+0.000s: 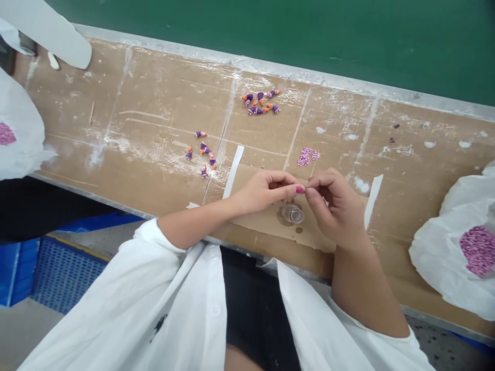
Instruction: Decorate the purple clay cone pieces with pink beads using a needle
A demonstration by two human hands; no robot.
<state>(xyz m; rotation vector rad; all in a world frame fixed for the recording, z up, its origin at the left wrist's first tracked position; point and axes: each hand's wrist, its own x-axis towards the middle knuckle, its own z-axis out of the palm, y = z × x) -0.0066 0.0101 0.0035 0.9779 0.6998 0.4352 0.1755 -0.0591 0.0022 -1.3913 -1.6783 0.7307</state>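
Fingers (290, 189) of the left hand (263, 191) and the right hand (336, 206) are pinched closed, tip to tip; what is gripped is too small to be made out. A small clear dish (292, 213) is set on the tabletop (154, 129) just beneath the fingers, pink beads (307, 156) are heaped just beyond them, and purple-and-orange pieces (203, 152) are scattered farther left.

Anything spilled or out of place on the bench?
Two tiny purple bits lie alone on the cardboard bench top, well right of the purple-orange pieces. Also white smears streak it. Nothing else stands out.
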